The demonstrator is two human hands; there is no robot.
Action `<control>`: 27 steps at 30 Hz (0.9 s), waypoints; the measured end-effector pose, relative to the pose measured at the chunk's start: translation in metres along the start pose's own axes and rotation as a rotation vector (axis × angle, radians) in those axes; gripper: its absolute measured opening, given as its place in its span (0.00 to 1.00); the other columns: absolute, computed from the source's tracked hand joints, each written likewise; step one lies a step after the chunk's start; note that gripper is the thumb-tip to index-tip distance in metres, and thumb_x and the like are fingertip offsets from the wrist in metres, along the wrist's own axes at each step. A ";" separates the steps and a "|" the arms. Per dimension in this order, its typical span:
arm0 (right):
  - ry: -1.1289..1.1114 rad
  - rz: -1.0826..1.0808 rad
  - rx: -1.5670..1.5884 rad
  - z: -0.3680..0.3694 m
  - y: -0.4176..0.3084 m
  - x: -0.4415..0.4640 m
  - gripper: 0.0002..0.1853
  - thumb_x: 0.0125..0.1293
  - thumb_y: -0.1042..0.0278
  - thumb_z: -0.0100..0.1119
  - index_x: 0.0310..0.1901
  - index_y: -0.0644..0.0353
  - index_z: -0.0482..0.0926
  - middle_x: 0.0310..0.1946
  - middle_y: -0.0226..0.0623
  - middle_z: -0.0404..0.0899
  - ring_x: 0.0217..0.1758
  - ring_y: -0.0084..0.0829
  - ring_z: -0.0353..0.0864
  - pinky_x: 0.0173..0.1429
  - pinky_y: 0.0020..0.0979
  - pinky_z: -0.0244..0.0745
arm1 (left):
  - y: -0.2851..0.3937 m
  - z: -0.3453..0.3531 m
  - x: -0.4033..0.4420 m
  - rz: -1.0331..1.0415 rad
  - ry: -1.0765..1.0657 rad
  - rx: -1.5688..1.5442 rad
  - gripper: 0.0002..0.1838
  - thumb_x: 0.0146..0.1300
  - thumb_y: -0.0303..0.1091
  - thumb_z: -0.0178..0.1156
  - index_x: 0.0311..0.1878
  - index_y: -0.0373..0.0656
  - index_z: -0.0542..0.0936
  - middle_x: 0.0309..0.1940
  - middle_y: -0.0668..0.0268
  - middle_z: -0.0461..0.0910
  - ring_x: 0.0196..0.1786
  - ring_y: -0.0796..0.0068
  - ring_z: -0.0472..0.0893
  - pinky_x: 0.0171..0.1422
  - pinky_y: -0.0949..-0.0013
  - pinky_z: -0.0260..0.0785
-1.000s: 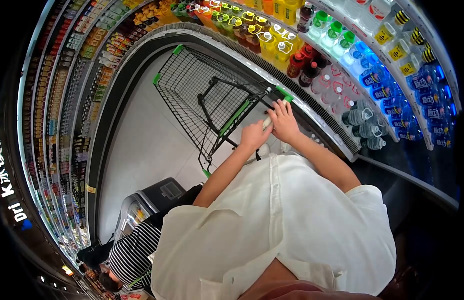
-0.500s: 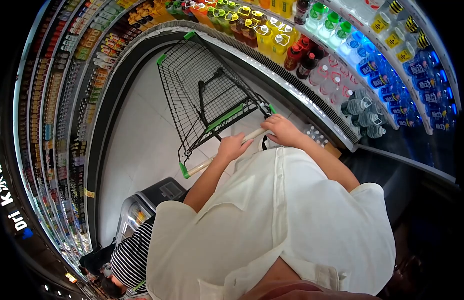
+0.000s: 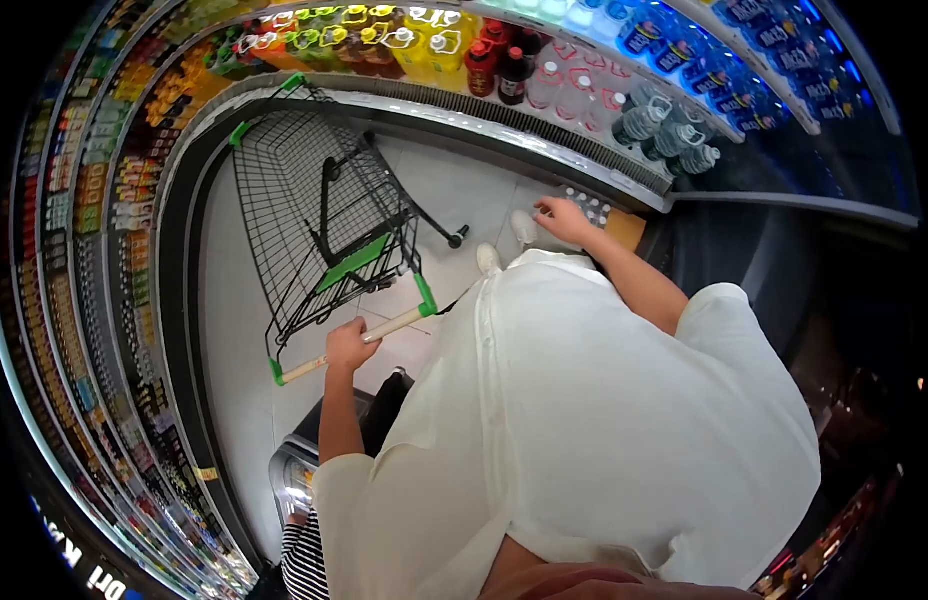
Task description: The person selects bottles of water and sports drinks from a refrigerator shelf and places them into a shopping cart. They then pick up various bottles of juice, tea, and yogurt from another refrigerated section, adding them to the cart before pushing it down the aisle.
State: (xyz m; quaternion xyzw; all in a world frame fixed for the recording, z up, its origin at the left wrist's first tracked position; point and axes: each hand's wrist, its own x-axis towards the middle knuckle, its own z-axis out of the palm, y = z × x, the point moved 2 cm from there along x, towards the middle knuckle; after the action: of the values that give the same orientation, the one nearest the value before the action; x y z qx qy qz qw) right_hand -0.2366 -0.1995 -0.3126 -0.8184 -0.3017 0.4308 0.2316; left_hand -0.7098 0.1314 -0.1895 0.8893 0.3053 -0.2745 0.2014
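My left hand [image 3: 351,343] is wrapped around the pale handle [image 3: 396,325] of a black wire shopping cart [image 3: 274,205] with green corner pieces. The cart's wire basket shows nothing inside. My right hand [image 3: 562,219] is off the handle, its fingers loosely apart with nothing in them. It hangs above the floor near my white shoes [image 3: 524,228]. Just beyond it, a pack of white-capped bottles [image 3: 590,207] sits low beside the shelf, next to a brown cardboard box [image 3: 626,232].
Drink shelves curve around the left and front. Large water jugs [image 3: 644,119], pink-tinted bottles [image 3: 574,95], dark cola bottles [image 3: 514,75] and blue packs [image 3: 674,45] line the front. A person in a striped top [image 3: 303,560] is at lower left, near a grey bin-like container [image 3: 302,455].
My right hand has let go of the cart handle and moved toward the bottle pack. The cart has swung left, with my left hand still on its handle. My body has turned right.
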 end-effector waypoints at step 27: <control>0.217 0.858 0.293 0.145 0.121 -0.306 0.19 0.71 0.54 0.68 0.55 0.58 0.92 0.54 0.50 0.91 0.60 0.52 0.90 0.64 0.46 0.82 | 0.064 -0.047 0.026 0.065 -0.056 -0.182 0.24 0.67 0.56 0.71 0.36 0.41 0.83 0.27 0.48 0.86 0.36 0.36 0.86 0.42 0.42 0.77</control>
State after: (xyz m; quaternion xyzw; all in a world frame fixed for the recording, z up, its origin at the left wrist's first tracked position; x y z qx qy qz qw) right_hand -0.4603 -0.4802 -0.2930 -0.8682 0.1540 0.4378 0.1755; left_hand -0.6332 0.1209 -0.1570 0.8687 0.2943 -0.2638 0.2987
